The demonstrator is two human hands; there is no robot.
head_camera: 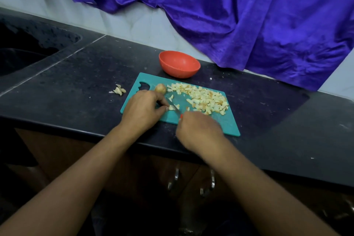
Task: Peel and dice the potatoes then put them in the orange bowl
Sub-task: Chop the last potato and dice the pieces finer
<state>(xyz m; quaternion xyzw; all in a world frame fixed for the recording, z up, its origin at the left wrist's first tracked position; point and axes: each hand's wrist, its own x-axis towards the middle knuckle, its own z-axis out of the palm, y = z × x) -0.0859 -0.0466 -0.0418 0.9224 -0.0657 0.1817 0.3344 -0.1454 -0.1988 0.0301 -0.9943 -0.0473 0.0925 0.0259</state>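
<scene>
Head view: a teal cutting board [229, 120] is seen on a black counter [80, 86], set near the front edge. A small potato piece [171, 108] is pinned to the board by the curled fingertips of the left hand [142, 110]; the grip is a narrow pinch. A knife [173, 105] is gripped by the right hand [199, 130], fingers closed round the handle, of which only a red-orange tip is exposed. The blade is laid diagonally across the board and is touching the pinned piece just beside the left fingertips. The right hand is motion-blurred, so finger detail cannot be told. A pile of diced potato [203, 99] is spread over the far and right parts of the board, with a few loose dice near the blade. One whole potato [160, 88], skin on, is seen on the board at its far left, just beyond the left hand and next to the board's handle cut-out. The orange bowl [179, 64] is standing upright on the counter just behind the board's far edge; its inner wall is seen as plain orange. A small heap of peels [119, 90] is left on the counter, just left of the board. A purple cloth [249, 15] is draped down the wall behind, and a dark sink [23, 53] is set into the counter at far left.
</scene>
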